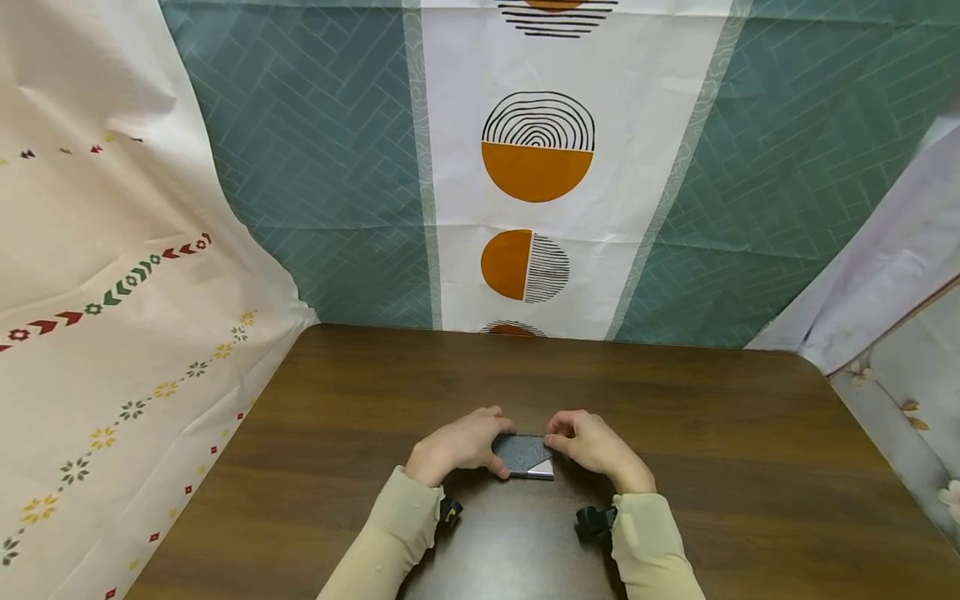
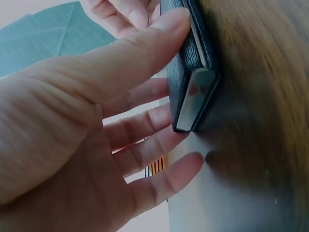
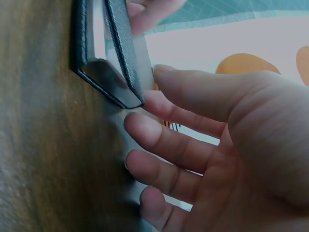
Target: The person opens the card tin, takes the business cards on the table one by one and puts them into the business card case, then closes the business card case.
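A flat dark grey, leather-like business card case point(image 1: 522, 452) with a shiny silver corner lies at the near middle of the table. My left hand point(image 1: 461, 444) holds its left end, thumb on the near side and fingers around the far side. In the left wrist view the thumb presses the edge of the case point(image 2: 179, 72), whose mirror-like metal end shows between dark covers. At the right end is my right hand point(image 1: 597, 447), its fingers bent. The right wrist view shows its index fingertip right at the corner of the case point(image 3: 121, 43), with the thumb apart from it.
The brown wood-grain table point(image 1: 360, 383) spreads around both hands. A green and white patterned cloth point(image 1: 337, 208) hangs behind it, and a cream cloth point(image 1: 112, 333) covers the left side. Black wrist cameras point(image 1: 594, 522) sit at the sleeves.
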A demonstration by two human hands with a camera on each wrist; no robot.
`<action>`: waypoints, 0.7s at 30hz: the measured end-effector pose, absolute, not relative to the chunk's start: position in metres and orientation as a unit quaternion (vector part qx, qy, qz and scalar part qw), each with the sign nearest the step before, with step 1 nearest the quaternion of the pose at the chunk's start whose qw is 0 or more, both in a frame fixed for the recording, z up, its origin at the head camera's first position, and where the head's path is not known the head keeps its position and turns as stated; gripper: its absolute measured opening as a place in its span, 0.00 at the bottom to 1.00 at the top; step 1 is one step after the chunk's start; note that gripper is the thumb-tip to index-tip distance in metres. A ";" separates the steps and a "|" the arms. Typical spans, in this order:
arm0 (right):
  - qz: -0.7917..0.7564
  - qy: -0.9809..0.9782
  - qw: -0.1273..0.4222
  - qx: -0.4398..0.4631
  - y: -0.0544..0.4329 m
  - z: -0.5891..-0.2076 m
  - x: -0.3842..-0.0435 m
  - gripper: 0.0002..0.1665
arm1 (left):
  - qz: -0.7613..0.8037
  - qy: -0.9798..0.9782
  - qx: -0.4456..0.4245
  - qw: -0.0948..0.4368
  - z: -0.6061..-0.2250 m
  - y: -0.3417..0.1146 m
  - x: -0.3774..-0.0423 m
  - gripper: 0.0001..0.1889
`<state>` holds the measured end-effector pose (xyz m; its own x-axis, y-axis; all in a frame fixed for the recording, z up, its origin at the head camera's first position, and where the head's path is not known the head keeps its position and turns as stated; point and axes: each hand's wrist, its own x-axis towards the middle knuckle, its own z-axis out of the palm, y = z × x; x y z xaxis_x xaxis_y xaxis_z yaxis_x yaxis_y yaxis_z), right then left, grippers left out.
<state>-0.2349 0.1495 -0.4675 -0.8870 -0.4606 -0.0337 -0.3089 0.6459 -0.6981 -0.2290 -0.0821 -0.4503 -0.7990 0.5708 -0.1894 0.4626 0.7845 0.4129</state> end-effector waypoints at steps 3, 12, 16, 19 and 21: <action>-0.346 0.908 0.097 -0.216 0.150 -0.466 -0.234 0.02 | 0.179 0.932 0.276 0.150 -0.450 -0.080 -0.228 0.31; -0.310 0.927 0.081 -0.195 0.148 -0.465 -0.223 0.14 | 0.190 0.932 0.286 0.115 -0.456 -0.088 -0.223 0.31; -0.284 0.938 0.077 -0.185 0.151 -0.462 -0.219 0.16 | 0.179 0.937 0.282 0.103 -0.457 -0.091 -0.218 0.30; -0.260 0.946 0.074 -0.178 0.153 -0.456 -0.216 0.15 | 0.164 0.943 0.275 0.092 -0.455 -0.092 -0.214 0.28; -0.242 0.952 0.071 -0.174 0.155 -0.451 -0.215 0.15 | 0.157 0.946 0.270 0.081 -0.453 -0.093 -0.212 0.27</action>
